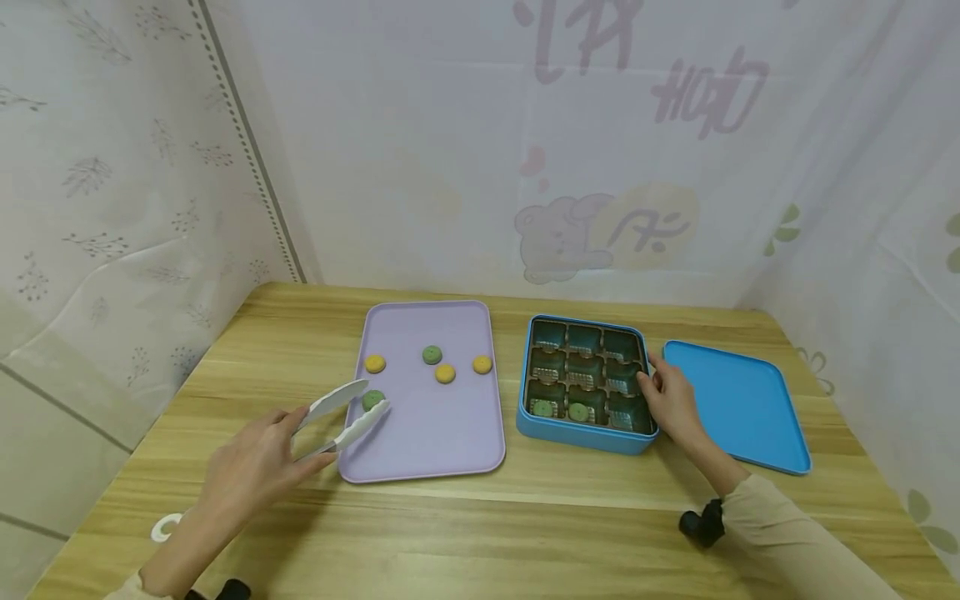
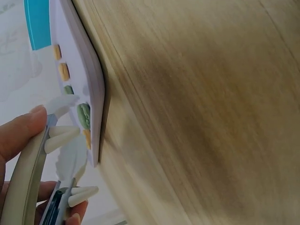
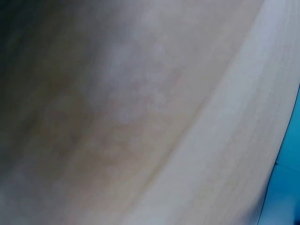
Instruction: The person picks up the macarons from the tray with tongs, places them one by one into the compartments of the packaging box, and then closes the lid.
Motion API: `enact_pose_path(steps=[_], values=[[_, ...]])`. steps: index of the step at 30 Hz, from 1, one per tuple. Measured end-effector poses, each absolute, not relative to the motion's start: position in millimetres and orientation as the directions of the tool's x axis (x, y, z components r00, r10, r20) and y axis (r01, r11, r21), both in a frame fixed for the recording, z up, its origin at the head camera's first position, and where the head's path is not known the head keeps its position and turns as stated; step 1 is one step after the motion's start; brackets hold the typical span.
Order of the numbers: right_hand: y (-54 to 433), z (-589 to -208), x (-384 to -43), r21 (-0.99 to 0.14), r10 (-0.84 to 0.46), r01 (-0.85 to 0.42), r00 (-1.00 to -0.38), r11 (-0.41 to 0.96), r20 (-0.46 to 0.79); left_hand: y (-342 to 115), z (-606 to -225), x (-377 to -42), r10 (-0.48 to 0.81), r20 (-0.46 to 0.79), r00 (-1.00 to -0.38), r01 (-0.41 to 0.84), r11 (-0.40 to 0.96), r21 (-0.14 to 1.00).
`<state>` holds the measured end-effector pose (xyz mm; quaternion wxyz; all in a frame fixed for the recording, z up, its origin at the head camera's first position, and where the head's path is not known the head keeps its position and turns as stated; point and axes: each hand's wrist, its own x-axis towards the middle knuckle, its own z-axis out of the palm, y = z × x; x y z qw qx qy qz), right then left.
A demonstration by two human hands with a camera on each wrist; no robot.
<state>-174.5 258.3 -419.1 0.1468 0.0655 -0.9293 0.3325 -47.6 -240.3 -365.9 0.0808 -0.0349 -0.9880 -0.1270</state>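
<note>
Five small round cookies [image 1: 445, 373], two green and three yellow, lie on our lilac rectangular tray [image 1: 427, 442], where our left grip [image 1: 258, 462] holds white-tipped tongs [image 1: 330, 402], their arms parted either side of the green cookie [image 1: 372, 400] near nine o'clock. Our right grip [image 1: 672, 400] holds the square blue box [image 1: 585, 436] by its three o'clock rim, and in its brown plastic nine-compartment insert [image 1: 585, 372] two more green cookies [image 1: 578, 412] sit at six and seven o'clock; beside the box lies a flat blue lid [image 1: 738, 404].
</note>
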Motion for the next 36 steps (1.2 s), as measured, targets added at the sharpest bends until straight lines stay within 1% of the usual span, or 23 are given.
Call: enact_pose_path(steps=[6, 15, 27, 36], values=[[258, -418, -174, -0.601, -0.018, -0.211, -0.951, 0.771, 0.31, -241, -365, -50, 0.068, 0.158, -0.985, 0.102, 0.971, 0.218], [258, -417, -174, -0.601, -0.03, -0.218, -0.952, 0.769, 0.306, -236, -360, -55, 0.067, 0.106, -0.992, 0.089, 0.973, 0.214], [257, -417, -174, -0.608, -0.018, -0.21, -0.952, 0.766, 0.307, -237, -363, -59, 0.115, 0.125, -0.985, 0.139, 0.97, 0.202], [258, -418, -174, -0.607, -0.03, -0.222, -0.95, 0.763, 0.311, -238, -365, -60, 0.118, 0.114, -0.986, 0.141, 0.966, 0.218]])
